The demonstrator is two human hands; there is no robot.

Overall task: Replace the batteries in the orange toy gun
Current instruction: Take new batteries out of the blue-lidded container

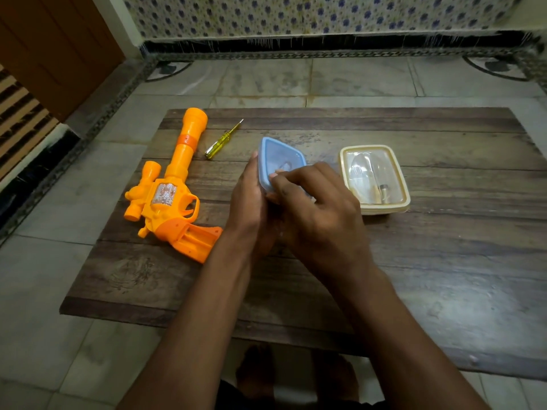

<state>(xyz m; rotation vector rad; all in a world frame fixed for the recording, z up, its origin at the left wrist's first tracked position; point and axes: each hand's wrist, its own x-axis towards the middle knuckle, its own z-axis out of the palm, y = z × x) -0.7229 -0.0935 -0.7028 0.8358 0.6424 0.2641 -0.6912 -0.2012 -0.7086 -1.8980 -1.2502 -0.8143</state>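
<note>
The orange toy gun (171, 184) lies on the left of the wooden board (414, 261), barrel pointing away, and its grip shows an open hollow. A yellow-handled screwdriver (222, 140) lies just right of the barrel. In the middle I hold a small blue-lidded container (278, 158) tilted up off the board. My left hand (251, 202) grips its left side and underside. My right hand (313, 214) holds its near edge with fingertips curled onto the lid rim. What is inside the blue container is blurred.
A cream-lidded clear box (374, 179) stands to the right of my hands, with something small and dark inside. The board lies on a tiled floor (59, 291). My feet (257, 371) show below the board's near edge. A patterned cloth hangs at the back.
</note>
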